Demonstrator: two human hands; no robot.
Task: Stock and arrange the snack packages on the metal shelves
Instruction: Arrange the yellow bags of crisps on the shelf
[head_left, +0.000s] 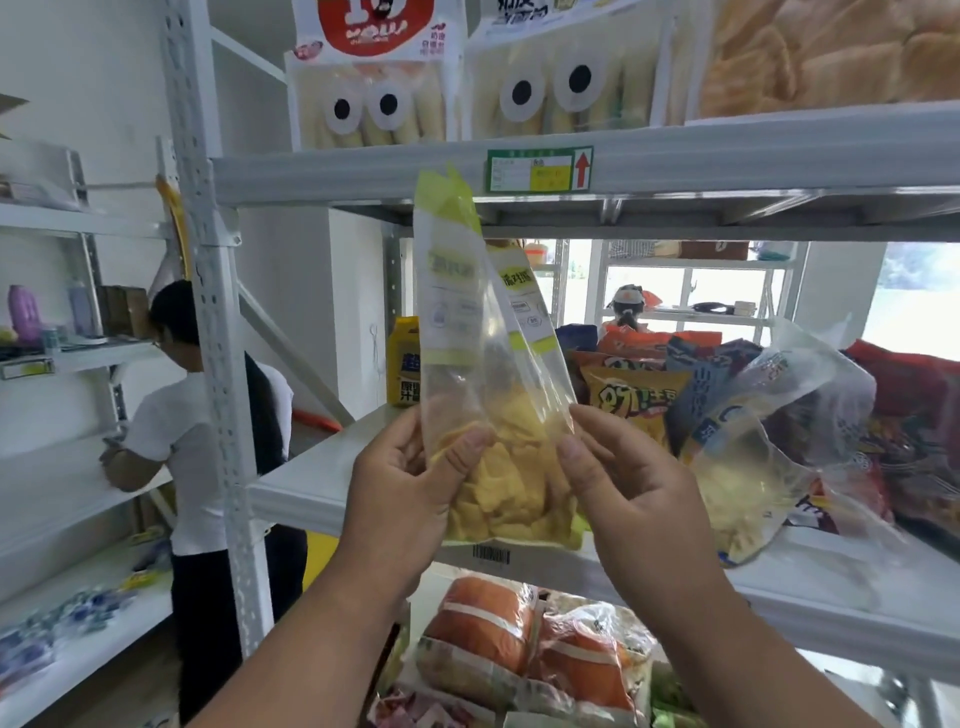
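I hold a clear snack bag (498, 483) with a lime-green top and yellow chips upright in front of the middle metal shelf (311, 483). My left hand (405, 493) grips its lower left side, thumb pressed on the front. On the bag's right edge my right hand (623, 483) pinches the plastic. A second like bag (748, 467) lies tilted on the shelf to the right, beside a yellow chip bag (634, 405) and other colourful packs.
The upper shelf (727, 161) carries packs with cartoon eyes (374, 104) and a green price tag (540, 169). Orange-wrapped packs (524, 654) sit on the shelf below. A person in a white shirt (208, 447) stands at the left shelving. Another person is seen far behind.
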